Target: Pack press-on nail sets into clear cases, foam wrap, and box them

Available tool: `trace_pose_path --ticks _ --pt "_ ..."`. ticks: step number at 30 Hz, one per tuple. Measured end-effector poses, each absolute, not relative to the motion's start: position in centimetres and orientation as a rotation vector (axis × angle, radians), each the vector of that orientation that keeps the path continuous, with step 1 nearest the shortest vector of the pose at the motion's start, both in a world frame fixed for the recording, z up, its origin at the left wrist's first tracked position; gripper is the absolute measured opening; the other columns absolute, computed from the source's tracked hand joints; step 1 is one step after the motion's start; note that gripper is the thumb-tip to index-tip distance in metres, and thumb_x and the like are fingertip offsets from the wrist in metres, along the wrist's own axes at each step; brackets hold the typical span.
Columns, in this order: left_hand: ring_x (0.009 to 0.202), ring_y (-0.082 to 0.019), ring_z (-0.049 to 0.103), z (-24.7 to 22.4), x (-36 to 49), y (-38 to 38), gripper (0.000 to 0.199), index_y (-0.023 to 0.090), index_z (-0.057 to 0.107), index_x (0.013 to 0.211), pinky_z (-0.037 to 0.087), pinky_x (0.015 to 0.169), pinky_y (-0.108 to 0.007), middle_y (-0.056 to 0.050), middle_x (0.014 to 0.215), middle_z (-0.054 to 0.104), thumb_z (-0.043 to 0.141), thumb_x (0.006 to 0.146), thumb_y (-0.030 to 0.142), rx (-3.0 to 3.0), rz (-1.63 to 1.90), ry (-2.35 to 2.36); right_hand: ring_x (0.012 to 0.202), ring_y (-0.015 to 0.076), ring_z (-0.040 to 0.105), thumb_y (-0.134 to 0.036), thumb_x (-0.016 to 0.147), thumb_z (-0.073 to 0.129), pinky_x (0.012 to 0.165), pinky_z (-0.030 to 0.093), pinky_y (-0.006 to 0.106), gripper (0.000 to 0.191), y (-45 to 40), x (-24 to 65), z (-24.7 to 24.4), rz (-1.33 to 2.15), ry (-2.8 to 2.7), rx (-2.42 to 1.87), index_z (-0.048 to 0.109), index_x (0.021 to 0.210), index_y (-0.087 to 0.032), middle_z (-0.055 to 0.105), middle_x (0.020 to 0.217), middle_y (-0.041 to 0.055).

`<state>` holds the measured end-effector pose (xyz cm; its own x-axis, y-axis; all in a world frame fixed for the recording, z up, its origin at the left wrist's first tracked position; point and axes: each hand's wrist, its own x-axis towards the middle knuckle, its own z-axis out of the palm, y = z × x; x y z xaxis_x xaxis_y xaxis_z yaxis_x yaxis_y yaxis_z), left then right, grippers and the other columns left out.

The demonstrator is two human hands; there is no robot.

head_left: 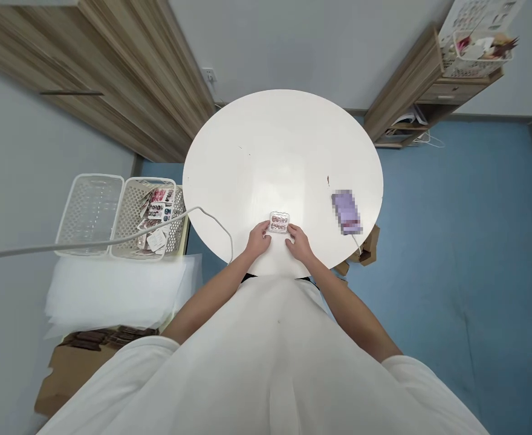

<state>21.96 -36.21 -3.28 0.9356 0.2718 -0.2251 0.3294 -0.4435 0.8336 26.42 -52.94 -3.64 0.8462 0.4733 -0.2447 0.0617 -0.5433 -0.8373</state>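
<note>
on a white table, a small clear case is being held in place between two bare hands, and all positions are being given from this case. the left hand is being placed at its left edge, the fingertips seemingly being touched to it and the thumb being kept apart; the right hand is being placed likewise at its right edge, its thumb also being parted from the fingers, so that no pinch is being formed by either hand alone. as for progress, pinkish pieces are being contained in the case, apparently in two rows, and this filling may be judged as done. whether the lid is being kept fastened cannot be told at this scale, and how much handling is left is not being revealed. well to the left of the case, printed cards are being stored in a mesh basket and are being left unhandled by either hand. nearer the person and also to its left, white sheets are being left untouched. to its right, a purple object is being obscured by pixelation.
</note>
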Motion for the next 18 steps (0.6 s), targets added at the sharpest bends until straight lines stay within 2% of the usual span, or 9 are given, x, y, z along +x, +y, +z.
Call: trace_pose_path --ticks 6,10,18 --pt "0.109 -0.022 0.054 -3.5 21.6 -36.8 0.057 0.014 0.05 0.123 0.049 0.087 -0.037 -0.01 0.125 0.053 0.044 0.067 0.005 2.069 -0.025 0.539 0.124 0.0217 0.04 -0.014 0.075 0.046 0.102 0.039 0.04 0.057 -52.8 27.0 -4.1 0.628 -0.48 -2.053 0.043 0.131 -0.022 0.04 0.135 0.0084" --pt "0.109 -0.021 0.054 -2.8 21.3 -37.0 0.056 0.016 0.051 0.122 0.05 0.087 -0.036 -0.009 0.124 0.054 0.044 0.068 0.005 2.064 0.045 0.545 0.123 0.0214 0.041 -0.014 0.076 0.045 0.099 0.042 0.038 0.055 -52.6 26.9 -3.4 0.608 -0.472 -2.053 0.043 0.131 -0.021 0.041 0.134 0.0095" --pt "0.103 -0.019 0.057 -2.4 18.6 -37.1 0.048 0.016 0.058 0.113 0.05 0.088 -0.035 -0.008 0.116 0.059 0.043 0.069 0.005 2.078 0.022 0.478 0.117 0.0223 0.048 -0.017 0.077 0.045 0.099 0.042 0.041 0.046 -53.9 24.2 -2.9 0.569 -0.427 -2.103 0.052 0.123 -0.021 0.049 0.127 0.0091"
